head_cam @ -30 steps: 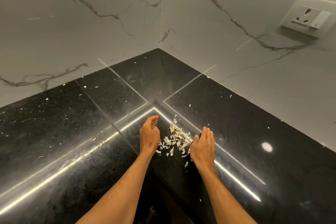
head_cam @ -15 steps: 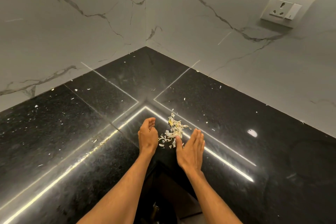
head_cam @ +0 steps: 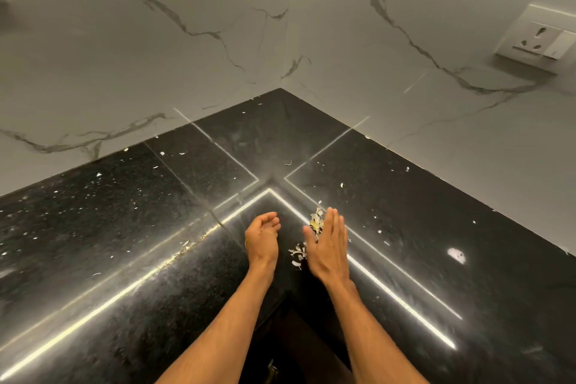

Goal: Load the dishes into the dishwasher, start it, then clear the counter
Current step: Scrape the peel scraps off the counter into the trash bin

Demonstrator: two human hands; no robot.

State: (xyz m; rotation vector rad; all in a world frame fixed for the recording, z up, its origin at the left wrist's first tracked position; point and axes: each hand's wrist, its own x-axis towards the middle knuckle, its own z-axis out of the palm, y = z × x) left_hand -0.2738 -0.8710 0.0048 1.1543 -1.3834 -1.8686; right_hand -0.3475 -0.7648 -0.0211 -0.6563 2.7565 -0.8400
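A small pile of pale, dry peel scraps (head_cam: pixel 314 225) lies on the black granite counter (head_cam: pixel 124 227) near its inner front corner. My right hand (head_cam: pixel 327 246) stands on edge with straight fingers, pressed against the right side of the pile and covering part of it. My left hand (head_cam: pixel 261 237) is cupped at the counter's front edge, palm toward the scraps, a short gap from them. Neither hand holds anything. A few more scraps (head_cam: pixel 297 254) lie between the hands.
Loose flakes (head_cam: pixel 162 153) are scattered over the counter to the left, the back and the right. White marble walls (head_cam: pixel 358 72) meet in the corner behind. A wall socket (head_cam: pixel 542 40) sits at the upper right. A bright light spot (head_cam: pixel 456 255) reflects on the right.
My right hand has swept the scraps leftward toward my cupped left hand, and the pile has become narrower. The camera view shifted slightly.
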